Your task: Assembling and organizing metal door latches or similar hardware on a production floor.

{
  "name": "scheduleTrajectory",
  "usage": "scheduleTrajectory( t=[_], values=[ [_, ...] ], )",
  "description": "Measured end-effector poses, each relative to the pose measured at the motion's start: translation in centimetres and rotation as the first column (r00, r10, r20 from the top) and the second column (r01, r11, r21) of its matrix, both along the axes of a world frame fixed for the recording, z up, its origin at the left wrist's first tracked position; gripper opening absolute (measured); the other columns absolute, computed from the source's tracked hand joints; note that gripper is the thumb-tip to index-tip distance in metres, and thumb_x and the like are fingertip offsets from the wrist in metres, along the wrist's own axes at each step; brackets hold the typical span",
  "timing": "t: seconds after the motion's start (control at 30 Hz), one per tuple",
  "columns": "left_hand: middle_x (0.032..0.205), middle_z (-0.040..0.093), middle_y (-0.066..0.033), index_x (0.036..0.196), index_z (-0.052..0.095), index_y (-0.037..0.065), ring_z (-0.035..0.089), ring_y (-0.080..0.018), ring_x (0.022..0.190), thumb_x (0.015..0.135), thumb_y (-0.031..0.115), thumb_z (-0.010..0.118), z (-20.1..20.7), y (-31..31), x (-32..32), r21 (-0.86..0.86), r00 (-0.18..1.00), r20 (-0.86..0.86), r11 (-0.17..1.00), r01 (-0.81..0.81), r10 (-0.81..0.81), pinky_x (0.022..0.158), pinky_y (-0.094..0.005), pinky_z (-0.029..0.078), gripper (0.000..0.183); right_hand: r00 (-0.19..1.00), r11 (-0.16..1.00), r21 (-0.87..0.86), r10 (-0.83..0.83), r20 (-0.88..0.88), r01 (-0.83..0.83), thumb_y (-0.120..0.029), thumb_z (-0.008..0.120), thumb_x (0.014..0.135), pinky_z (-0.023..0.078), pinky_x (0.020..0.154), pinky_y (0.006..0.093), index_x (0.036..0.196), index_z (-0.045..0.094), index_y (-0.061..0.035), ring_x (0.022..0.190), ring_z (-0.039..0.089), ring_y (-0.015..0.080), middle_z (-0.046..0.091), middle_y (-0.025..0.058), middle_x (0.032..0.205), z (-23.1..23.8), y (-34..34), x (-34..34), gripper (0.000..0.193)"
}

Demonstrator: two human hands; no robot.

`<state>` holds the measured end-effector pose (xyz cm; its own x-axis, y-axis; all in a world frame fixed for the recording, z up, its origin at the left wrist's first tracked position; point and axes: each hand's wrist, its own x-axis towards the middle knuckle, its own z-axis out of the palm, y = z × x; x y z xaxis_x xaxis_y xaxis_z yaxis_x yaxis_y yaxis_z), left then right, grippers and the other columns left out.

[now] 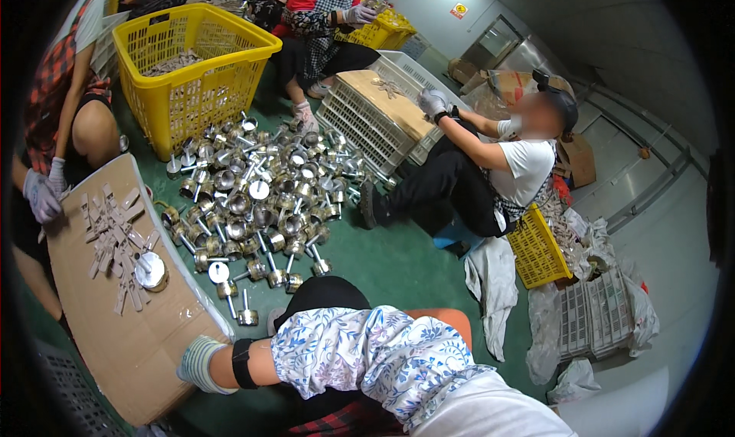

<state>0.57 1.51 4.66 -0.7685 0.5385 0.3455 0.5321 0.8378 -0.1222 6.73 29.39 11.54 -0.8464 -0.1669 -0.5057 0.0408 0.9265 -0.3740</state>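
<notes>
One of my arms (pixel 321 353), which looks like the right, reaches left across the lower middle in a floral sleeve with a black wrist band. Its hand (pixel 200 366) wears a green-and-white striped glove and rests at the near edge of a cardboard-topped board (pixel 164 345). The fingers are hidden. My left hand is out of view. On the board lies a loose heap of flat, pale grey-beige strips (pixel 115 242). A round metal cup-shaped piece with a stem (pixel 151 271) stands beside them. Beyond the board, many similar metal cups with rods (pixel 253 184) are piled on the green floor.
A yellow basket (pixel 195 77) stands behind the pile. At the left, a co-worker's gloved hands (pixel 46 192) are near the board. Another person (pixel 490 161) sits at the right by stacked white crates (pixel 367 119). A yellow crate (pixel 540 245) and plastic bags line the right wall.
</notes>
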Motion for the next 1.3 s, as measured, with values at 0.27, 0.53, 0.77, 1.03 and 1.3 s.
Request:
scheduleTrajectory(
  t=[0.27,0.53,0.77,1.03,1.3],
  values=[
    [0.089,0.067,-0.0191,0.09,0.068,0.001,0.064,-0.0326,0.08,0.089,0.024,0.049,0.3,-0.4,0.1,0.212,0.923,-0.172,0.902,0.375,-0.344,0.07,-0.0416,0.053,0.029,1.0,0.999,-0.043,-0.019,0.024,0.02,-0.018,0.067,0.077,0.053,0.074,0.0416,0.102,0.07,-0.0071,0.094,0.066,0.0319,0.069,0.0149,0.099,1.1,0.1,0.0,0.027],
    [0.102,0.064,-0.0214,0.104,0.064,0.0,0.061,-0.0341,0.093,0.092,0.022,0.043,0.8,0.6,0.3,0.158,0.914,-0.004,0.903,0.4,-0.405,0.083,-0.0429,0.05,0.032,0.999,1.0,0.004,-0.007,0.032,0.007,-0.019,0.066,0.076,0.053,0.071,0.0424,0.099,0.067,-0.0088,0.09,0.067,0.0324,0.069,0.0133,0.094,-0.2,0.8,0.7,0.026],
    [0.102,0.063,-0.0216,0.101,0.063,0.0,0.059,-0.0355,0.095,0.088,0.031,0.046,-15.5,-7.7,-3.0,0.273,0.892,0.284,0.921,0.276,-0.352,0.087,-0.0449,0.047,0.037,0.997,1.0,0.014,-0.004,0.071,0.003,-0.019,0.065,0.076,0.053,0.07,0.0428,0.1,0.066,-0.0087,0.088,0.067,0.0327,0.069,0.0136,0.093,-1.1,1.3,1.0,0.026],
    [0.101,0.062,-0.0218,0.102,0.062,0.001,0.059,-0.0358,0.094,0.088,0.029,0.047,-0.1,-2.2,-0.9,0.054,0.942,0.171,0.958,0.282,-0.287,0.085,-0.0465,0.047,0.035,0.999,0.999,-0.004,0.044,0.003,-0.044,-0.019,0.064,0.077,0.053,0.07,0.0426,0.1,0.066,-0.0077,0.089,0.067,0.0329,0.069,0.0139,0.094,0.4,0.0,-0.1,0.025],
    [0.102,0.063,-0.022,0.106,0.062,0.0,0.06,-0.035,0.092,0.092,0.024,0.047,-2.3,-2.7,-1.1,0.172,0.907,-0.111,0.891,0.42,-0.406,0.084,-0.0446,0.048,0.032,1.0,1.0,-0.007,0.019,0.004,-0.019,-0.02,0.066,0.077,0.053,0.071,0.0422,0.101,0.066,-0.0083,0.09,0.067,0.0331,0.069,0.0133,0.095,0.4,0.1,0.0,0.026]
  ],
)
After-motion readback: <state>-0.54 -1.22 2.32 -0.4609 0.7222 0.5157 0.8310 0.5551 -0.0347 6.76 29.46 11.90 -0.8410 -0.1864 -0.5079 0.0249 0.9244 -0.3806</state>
